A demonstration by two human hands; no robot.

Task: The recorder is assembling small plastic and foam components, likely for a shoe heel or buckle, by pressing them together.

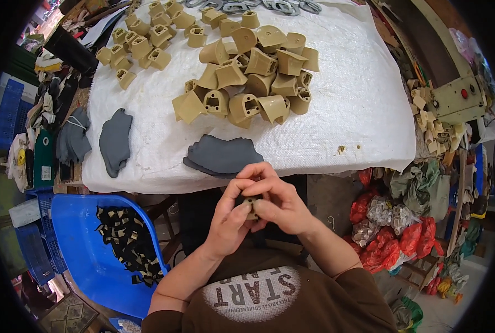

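Close to my body, just off the table's near edge, both hands meet around a small tan shoe heel with holes in its end. My left hand grips it from the left, thumb pressed on it. From the other side my right hand pinches it, thumb and fingers closed. Fingers cover most of the heel, and dark material seems to lie around it. Right beyond my hands, a stack of dark grey cut pieces lies at the table's edge.
Tan heels are heaped on the white-covered table, with another group at far left. More grey pieces lie left. A blue tub holds black-and-tan pieces. Red bags sit right, below a control box.
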